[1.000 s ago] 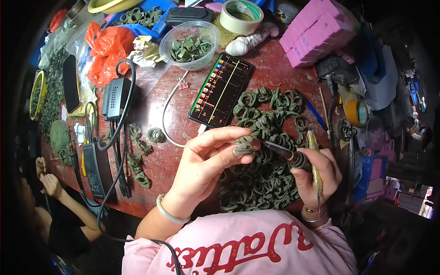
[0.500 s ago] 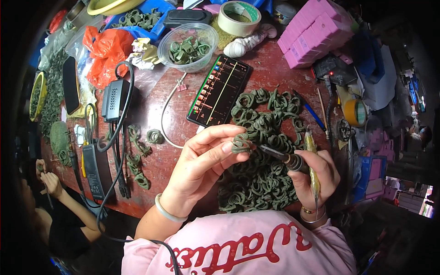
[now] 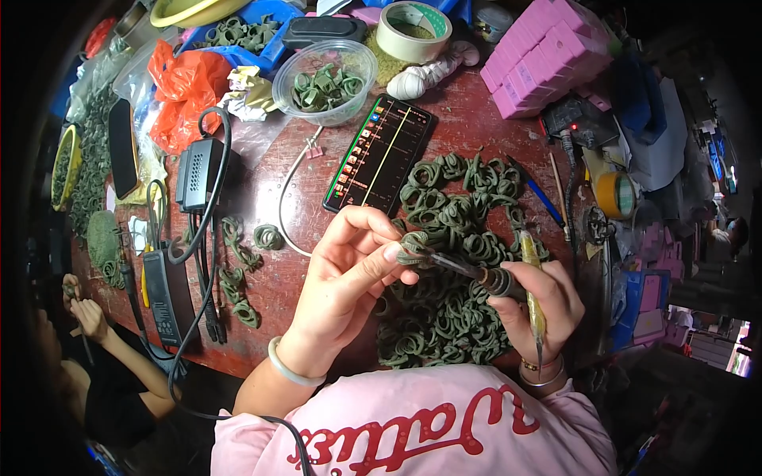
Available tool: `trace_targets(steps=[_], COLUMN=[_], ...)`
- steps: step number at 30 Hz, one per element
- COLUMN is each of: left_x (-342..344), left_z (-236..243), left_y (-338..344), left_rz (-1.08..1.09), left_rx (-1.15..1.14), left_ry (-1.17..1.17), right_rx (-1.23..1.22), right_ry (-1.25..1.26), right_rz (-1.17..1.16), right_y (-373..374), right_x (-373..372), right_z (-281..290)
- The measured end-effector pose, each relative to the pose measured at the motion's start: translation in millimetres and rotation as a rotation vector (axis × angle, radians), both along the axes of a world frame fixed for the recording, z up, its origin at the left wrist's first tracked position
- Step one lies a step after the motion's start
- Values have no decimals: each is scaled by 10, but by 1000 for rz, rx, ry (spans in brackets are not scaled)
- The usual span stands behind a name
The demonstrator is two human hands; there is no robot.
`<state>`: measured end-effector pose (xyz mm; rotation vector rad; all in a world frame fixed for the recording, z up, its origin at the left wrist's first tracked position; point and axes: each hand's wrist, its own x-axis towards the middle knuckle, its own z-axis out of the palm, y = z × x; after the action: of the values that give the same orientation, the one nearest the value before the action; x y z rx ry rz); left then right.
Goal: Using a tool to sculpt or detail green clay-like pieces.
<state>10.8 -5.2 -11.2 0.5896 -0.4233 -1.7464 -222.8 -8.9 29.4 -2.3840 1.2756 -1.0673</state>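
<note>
Between thumb and fingertips, my left hand (image 3: pixel 329 282) pinches a dark green ring (image 3: pixel 412 248) with a ridged band. My right hand (image 3: pixel 552 313) is closed around a dark-handled pen-like tool (image 3: pixel 496 280), similar to a soldering iron. Its thin dark tip points left and meets the ring's right side; whether it touches cannot be made out. A slim tool with a yellow wrapped handle (image 3: pixel 532 262) is also held in my right hand, lying across the fingers, its thin point hanging toward the wrist. Under both hands spreads a heap of similar green rings (image 3: pixel 448 321).
A phone (image 3: pixel 379 155) lies beyond my left hand. Behind it stand a clear tub of green pieces (image 3: pixel 325 79) and a tape roll (image 3: pixel 414 32). Pink blocks (image 3: pixel 548 59) are stacked far right. Black power units (image 3: pixel 202 174) with cables sit left. Another person's hands (image 3: pixel 89 317) work at far left.
The pen-like tool and my right hand have moved left, bringing the tip up to the ring. My left hand has shifted slightly left and turned the ring a little.
</note>
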Motion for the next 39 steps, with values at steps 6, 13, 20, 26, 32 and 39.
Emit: trace_targets(steps=[6,13,20,26,32,39], left_x=[-35,-32,-33,-35,-31,-29], left_z=[-7,43,42,28,34,30], left_y=[9,29,32,27,30,31], left_rz=[70,89,105,120,131,134], left_rx=[-35,-34,-27,-48,-39,-30], left_ry=[-96,-170,-174,-171,-171,-164], right_rx=[18,12,10,-6,-20,-20], right_ry=[8,30,46,58,68,65], right_rz=[-4,-12,-21,-30,-30,-32], right_y=[5,13,23,20,11,10], right_x=[0,-1,-1,-1,6,3], right_z=[-18,-35,-62,-64,-51,-51])
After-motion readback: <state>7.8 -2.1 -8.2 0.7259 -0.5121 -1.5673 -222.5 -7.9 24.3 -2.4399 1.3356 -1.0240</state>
